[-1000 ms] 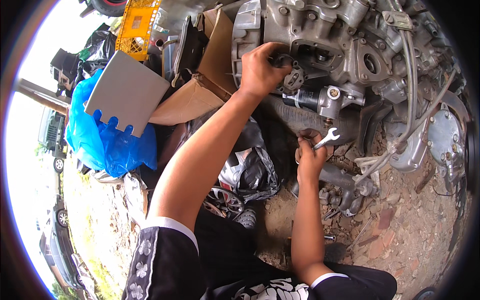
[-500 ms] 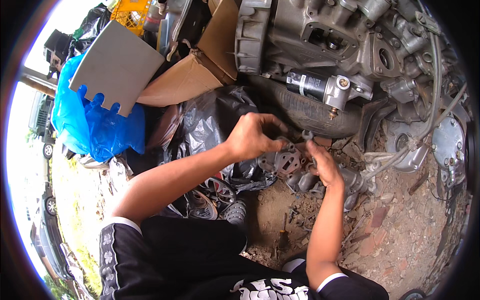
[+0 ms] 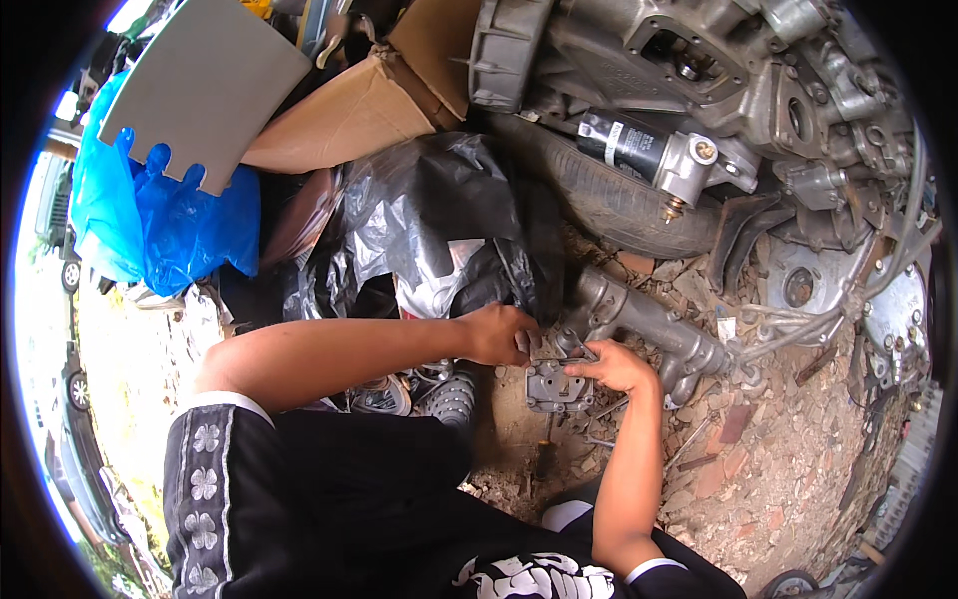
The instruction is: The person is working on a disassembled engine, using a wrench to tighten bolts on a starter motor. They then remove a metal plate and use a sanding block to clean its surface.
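A small grey cast-metal part [image 3: 556, 389], squarish with holes in its flat face, is held low over the dirt in front of me. My right hand [image 3: 617, 367] grips its upper right side, thumb lying over the face. At the upper left corner, my left hand [image 3: 499, 336] has its fingers curled down against the part; their tips are partly hidden. A rounded metal piece [image 3: 571, 344] sticks up between the two hands. Just beyond lies a larger tubular metal casting [image 3: 649, 321] on the ground. Below the part, a screwdriver [image 3: 546, 454] lies in shadow.
A black plastic bag [image 3: 429, 210] bulges at centre left, beside a cardboard box [image 3: 349, 125] and a blue bag [image 3: 180, 220]. Beyond are a tyre [image 3: 609, 200], a black filter [image 3: 621, 142] and a big engine block [image 3: 619, 65]. Broken rubble [image 3: 738, 479] covers the ground at right.
Both hands have come down and nearer to me with the metal part, which now shows its flat face. The wrench end seen by my right hand no longer shows there.
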`<action>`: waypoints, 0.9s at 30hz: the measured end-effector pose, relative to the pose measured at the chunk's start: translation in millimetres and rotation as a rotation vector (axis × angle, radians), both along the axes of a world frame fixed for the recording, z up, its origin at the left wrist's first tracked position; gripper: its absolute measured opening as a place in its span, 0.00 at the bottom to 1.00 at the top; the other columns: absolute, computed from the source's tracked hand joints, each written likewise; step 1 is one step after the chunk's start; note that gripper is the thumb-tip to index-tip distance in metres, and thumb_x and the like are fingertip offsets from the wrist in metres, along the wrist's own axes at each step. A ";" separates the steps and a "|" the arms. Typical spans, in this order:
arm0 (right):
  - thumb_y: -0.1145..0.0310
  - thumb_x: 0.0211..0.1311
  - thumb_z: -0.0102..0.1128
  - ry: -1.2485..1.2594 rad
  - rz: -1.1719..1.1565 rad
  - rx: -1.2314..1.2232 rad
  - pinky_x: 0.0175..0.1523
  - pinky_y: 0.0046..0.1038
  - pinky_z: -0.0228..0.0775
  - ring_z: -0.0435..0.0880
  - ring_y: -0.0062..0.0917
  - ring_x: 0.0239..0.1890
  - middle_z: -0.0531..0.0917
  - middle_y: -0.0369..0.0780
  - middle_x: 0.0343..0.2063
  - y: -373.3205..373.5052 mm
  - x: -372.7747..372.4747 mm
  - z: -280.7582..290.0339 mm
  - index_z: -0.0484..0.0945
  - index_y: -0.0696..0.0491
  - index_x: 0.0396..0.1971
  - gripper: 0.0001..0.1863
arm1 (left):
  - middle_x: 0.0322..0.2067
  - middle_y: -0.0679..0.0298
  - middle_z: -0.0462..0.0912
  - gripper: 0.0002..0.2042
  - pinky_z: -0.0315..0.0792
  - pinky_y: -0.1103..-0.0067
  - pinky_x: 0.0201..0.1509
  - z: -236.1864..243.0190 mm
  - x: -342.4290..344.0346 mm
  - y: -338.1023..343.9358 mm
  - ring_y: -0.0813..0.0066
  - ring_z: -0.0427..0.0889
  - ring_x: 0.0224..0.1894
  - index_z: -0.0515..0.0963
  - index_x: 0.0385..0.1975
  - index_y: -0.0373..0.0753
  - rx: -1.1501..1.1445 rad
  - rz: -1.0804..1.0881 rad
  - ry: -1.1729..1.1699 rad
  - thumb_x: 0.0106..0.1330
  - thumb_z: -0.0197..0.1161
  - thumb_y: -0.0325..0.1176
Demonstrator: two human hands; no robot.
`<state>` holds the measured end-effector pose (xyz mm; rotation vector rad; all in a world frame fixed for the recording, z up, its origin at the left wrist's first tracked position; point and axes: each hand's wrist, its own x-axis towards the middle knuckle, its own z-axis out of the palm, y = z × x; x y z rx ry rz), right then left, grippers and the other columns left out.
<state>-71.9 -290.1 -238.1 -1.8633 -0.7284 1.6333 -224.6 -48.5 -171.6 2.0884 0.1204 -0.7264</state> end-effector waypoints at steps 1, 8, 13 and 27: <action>0.48 0.57 0.78 -0.029 0.042 -0.020 0.35 0.29 0.71 0.77 0.21 0.27 0.85 0.40 0.29 3.2 -3.6 -5.6 0.83 0.59 0.49 0.31 | 0.41 0.54 0.89 0.17 0.80 0.69 0.55 2.1 -5.1 7.2 0.59 0.89 0.47 0.85 0.47 0.41 0.041 0.023 -0.016 0.60 0.70 0.39; 0.58 0.57 0.76 -0.210 0.132 -0.126 0.41 0.33 0.77 0.88 0.28 0.28 0.89 0.42 0.25 17.9 -25.1 -14.0 0.87 0.55 0.45 0.21 | 0.38 0.53 0.85 0.13 0.80 0.61 0.48 16.0 -70.0 55.1 0.51 0.86 0.40 0.80 0.46 0.39 0.688 0.382 -0.468 0.64 0.64 0.36; 0.52 0.59 0.74 -0.234 0.084 -0.109 0.33 0.32 0.77 0.85 0.25 0.19 0.87 0.41 0.22 39.6 -19.9 42.7 0.88 0.53 0.43 0.21 | 0.40 0.50 0.84 0.13 0.79 0.58 0.46 13.2 -74.0 67.0 0.45 0.84 0.41 0.80 0.49 0.39 0.758 0.376 -0.477 0.67 0.64 0.34; 0.49 0.63 0.72 -0.274 -0.130 -0.110 0.24 0.30 0.63 0.70 0.18 0.16 0.71 0.32 0.14 6.2 21.0 43.9 0.88 0.53 0.44 0.21 | 0.47 0.57 0.82 0.17 0.80 0.60 0.49 -20.7 -71.3 77.3 0.52 0.83 0.48 0.83 0.46 0.46 0.939 0.052 -0.738 0.56 0.72 0.37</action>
